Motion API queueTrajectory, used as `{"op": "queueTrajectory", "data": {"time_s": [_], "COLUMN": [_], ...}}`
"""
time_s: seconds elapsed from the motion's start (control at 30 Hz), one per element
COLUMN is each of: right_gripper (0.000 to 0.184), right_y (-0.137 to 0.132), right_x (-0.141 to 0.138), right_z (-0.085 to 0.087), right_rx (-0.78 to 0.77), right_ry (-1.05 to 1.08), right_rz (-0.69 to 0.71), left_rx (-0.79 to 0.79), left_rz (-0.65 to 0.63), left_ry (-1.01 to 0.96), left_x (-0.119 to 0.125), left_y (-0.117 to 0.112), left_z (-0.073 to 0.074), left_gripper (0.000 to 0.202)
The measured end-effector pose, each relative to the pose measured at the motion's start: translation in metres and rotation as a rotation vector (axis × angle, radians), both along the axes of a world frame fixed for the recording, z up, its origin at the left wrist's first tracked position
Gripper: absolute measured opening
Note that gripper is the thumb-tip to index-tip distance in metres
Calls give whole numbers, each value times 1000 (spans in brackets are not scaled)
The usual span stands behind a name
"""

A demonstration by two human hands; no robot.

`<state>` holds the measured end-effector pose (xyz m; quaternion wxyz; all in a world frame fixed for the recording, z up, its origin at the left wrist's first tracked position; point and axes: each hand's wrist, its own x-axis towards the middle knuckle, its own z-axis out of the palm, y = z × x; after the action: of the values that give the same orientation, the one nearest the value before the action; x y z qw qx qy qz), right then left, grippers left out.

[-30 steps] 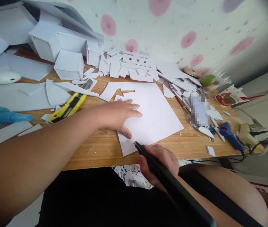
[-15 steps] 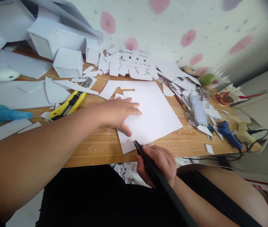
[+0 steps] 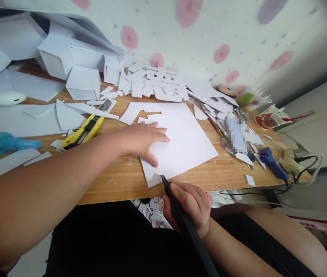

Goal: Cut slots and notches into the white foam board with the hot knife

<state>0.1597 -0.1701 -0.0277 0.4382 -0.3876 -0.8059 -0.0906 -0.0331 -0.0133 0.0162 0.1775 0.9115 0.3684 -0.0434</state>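
Observation:
A large white sheet (image 3: 181,138) with a notch cut in its far edge lies on the wooden table (image 3: 117,184). My left hand (image 3: 143,140) lies flat on the sheet's left part, fingers stretched out, holding it down. My right hand (image 3: 189,204) is closed round a long black tool (image 3: 181,215). The tool's tip touches the sheet's near corner at the table's front edge.
A yellow utility knife (image 3: 84,130) lies left of the sheet. White boxes (image 3: 84,82) and several cut white pieces (image 3: 157,82) crowd the back. A blue tool (image 3: 4,142) is at far left, a blue glue gun (image 3: 271,163) and cables at right. Scraps lie below the table edge.
My right hand and the black tool have drawn back toward me and slightly left, its tip moving along the sheet's near edge toward the corner. My left hand stays pressed on the sheet.

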Motion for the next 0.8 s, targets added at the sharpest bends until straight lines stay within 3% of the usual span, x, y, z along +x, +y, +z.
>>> {"op": "queueTrajectory", "data": {"time_s": [0.33, 0.8], "right_gripper": [30, 28], "right_y": [-4, -6], "right_x": [4, 7], "right_z": [-2, -9], "right_rx": [12, 43], "right_ry": [37, 59], "right_rz": [60, 81], "left_rx": [-20, -21], "left_rz": [-10, -11], "left_ry": [26, 51], "left_x": [-1, -1], "left_y": [5, 3], "left_z": [-5, -1], "left_gripper": [96, 93]}}
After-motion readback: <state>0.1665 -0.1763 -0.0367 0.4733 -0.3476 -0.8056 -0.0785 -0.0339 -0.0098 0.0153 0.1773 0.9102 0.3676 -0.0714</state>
